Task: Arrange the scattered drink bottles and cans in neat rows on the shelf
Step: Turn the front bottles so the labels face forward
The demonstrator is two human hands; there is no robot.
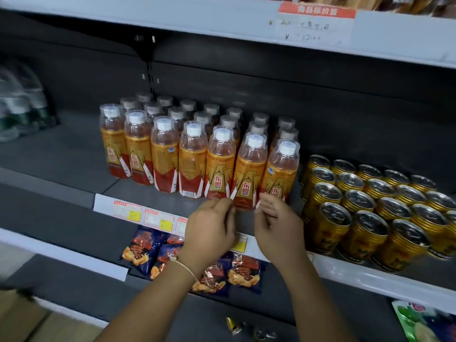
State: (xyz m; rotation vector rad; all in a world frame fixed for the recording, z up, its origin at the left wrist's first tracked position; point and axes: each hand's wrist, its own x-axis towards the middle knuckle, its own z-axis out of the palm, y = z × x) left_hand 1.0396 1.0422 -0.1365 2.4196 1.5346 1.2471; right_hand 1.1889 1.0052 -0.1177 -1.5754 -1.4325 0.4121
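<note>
Orange energy-drink bottles with white caps stand in several straight rows on the grey shelf. Gold cans stand in rows to their right. My left hand and my right hand are at the shelf's front edge, on either side of the base of one front-row bottle. The fingers of both hands are loosely curled, and their tips touch or nearly touch that bottle's base. Neither hand wraps around it.
Price labels line the shelf's front edge. Blue snack packets lie on the shelf below, and a green packet is at the lower right. Clear water bottles stand at the far left. The upper shelf overhangs the bottles.
</note>
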